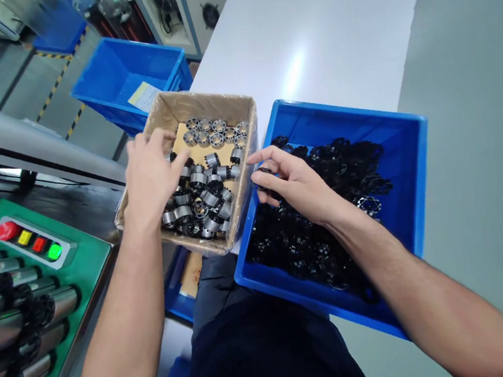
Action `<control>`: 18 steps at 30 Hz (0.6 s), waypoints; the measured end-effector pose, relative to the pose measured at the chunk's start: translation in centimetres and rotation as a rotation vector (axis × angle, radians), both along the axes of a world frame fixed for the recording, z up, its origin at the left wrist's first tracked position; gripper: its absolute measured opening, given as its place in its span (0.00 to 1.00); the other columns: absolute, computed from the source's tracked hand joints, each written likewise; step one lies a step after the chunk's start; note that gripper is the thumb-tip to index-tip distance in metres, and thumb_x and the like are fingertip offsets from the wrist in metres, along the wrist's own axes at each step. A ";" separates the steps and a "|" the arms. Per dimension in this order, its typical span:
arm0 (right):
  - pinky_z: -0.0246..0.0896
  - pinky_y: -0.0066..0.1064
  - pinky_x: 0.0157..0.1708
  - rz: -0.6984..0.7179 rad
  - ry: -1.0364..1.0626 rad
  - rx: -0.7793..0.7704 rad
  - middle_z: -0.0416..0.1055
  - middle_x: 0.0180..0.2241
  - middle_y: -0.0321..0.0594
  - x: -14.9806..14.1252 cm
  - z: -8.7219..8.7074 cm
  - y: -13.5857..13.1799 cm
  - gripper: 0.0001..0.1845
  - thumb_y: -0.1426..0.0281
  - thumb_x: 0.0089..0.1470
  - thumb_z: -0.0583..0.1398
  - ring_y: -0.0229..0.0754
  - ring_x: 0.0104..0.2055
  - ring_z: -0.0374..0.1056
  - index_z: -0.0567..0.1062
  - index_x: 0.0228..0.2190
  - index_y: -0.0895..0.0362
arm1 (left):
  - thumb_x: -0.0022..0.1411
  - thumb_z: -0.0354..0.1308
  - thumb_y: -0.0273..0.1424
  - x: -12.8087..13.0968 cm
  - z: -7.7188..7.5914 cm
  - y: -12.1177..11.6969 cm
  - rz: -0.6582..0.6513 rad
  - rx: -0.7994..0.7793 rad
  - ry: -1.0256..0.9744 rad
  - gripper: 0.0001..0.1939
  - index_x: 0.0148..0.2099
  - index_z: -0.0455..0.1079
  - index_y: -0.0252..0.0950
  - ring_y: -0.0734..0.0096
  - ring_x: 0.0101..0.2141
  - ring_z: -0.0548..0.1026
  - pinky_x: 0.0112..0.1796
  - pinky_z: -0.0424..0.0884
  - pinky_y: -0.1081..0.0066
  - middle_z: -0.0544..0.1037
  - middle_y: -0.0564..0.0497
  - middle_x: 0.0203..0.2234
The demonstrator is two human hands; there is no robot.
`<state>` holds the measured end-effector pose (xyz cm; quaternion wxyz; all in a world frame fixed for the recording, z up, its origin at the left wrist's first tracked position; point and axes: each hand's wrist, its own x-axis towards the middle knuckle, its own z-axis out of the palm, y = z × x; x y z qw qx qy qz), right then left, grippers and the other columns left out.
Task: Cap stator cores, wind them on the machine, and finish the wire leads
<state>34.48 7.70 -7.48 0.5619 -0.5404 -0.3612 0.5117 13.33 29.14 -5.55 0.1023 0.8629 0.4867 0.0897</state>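
My left hand is over the left side of a plastic-lined cardboard box, thumb spread from the fingers and no part visible in it. Beneath it lie jumbled silver metal rings with black toothed ends. Bare silver rings stand in rows at the box's far end on a cardboard sheet. My right hand is closed on a small black plastic ring, held between thumb and fingers above the near-left rim of a blue bin. Many similar black rings fill that bin in a heap.
A white table runs away behind the boxes. Another blue crate with a paper slip stands beyond the cardboard box. At left, a green machine panel carries coloured buttons and rows of metal cylinders.
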 end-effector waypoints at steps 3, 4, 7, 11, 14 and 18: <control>0.52 0.29 0.23 0.002 -0.040 -0.032 0.74 0.25 0.26 0.1 -0.1 0.0 0.21 0.56 0.66 0.75 0.34 0.23 0.67 0.78 0.51 0.53 | 0.82 0.58 0.37 4.8 -1.0 3.9 -0.012 -0.111 0.143 0.25 0.75 0.79 0.42 0.38 0.74 0.77 0.77 0.73 0.43 0.80 0.37 0.73; 0.53 0.28 0.23 -0.015 -0.059 -0.038 0.75 0.26 0.27 0.2 -0.2 0.1 0.21 0.56 0.65 0.76 0.34 0.23 0.67 0.78 0.49 0.53 | 0.79 0.62 0.34 6.1 -1.3 5.0 -0.008 -0.143 0.171 0.27 0.76 0.79 0.41 0.38 0.74 0.79 0.77 0.73 0.44 0.81 0.36 0.74; 0.59 0.28 0.25 -0.044 -0.069 -0.034 0.77 0.27 0.28 0.6 -0.5 0.4 0.20 0.58 0.64 0.75 0.33 0.25 0.67 0.79 0.49 0.54 | 0.61 0.78 0.29 8.4 -2.1 7.3 0.002 -0.238 0.212 0.40 0.75 0.79 0.36 0.32 0.70 0.83 0.75 0.75 0.44 0.85 0.31 0.69; 0.58 0.26 0.24 -0.057 0.032 -0.032 0.78 0.27 0.27 0.8 -0.6 0.8 0.23 0.57 0.60 0.78 0.33 0.25 0.68 0.76 0.47 0.53 | 0.42 0.85 0.25 8.6 -2.6 8.4 0.000 -0.337 0.153 0.50 0.70 0.81 0.34 0.33 0.67 0.84 0.74 0.77 0.47 0.89 0.32 0.64; 0.56 0.26 0.24 -0.005 0.087 -0.014 0.80 0.26 0.29 0.7 -0.4 0.8 0.25 0.53 0.60 0.79 0.33 0.24 0.68 0.76 0.45 0.54 | 0.39 0.86 0.26 8.3 -3.1 8.5 0.036 -0.379 0.009 0.41 0.59 0.83 0.35 0.33 0.69 0.82 0.78 0.73 0.43 0.89 0.34 0.61; 0.57 0.26 0.25 -0.006 0.119 0.010 0.78 0.25 0.28 0.5 0.1 0.5 0.23 0.53 0.64 0.78 0.33 0.24 0.67 0.80 0.46 0.55 | 0.44 0.89 0.33 7.4 -3.4 8.0 0.101 -0.433 -0.319 0.29 0.42 0.75 0.40 0.35 0.64 0.82 0.77 0.74 0.38 0.89 0.39 0.49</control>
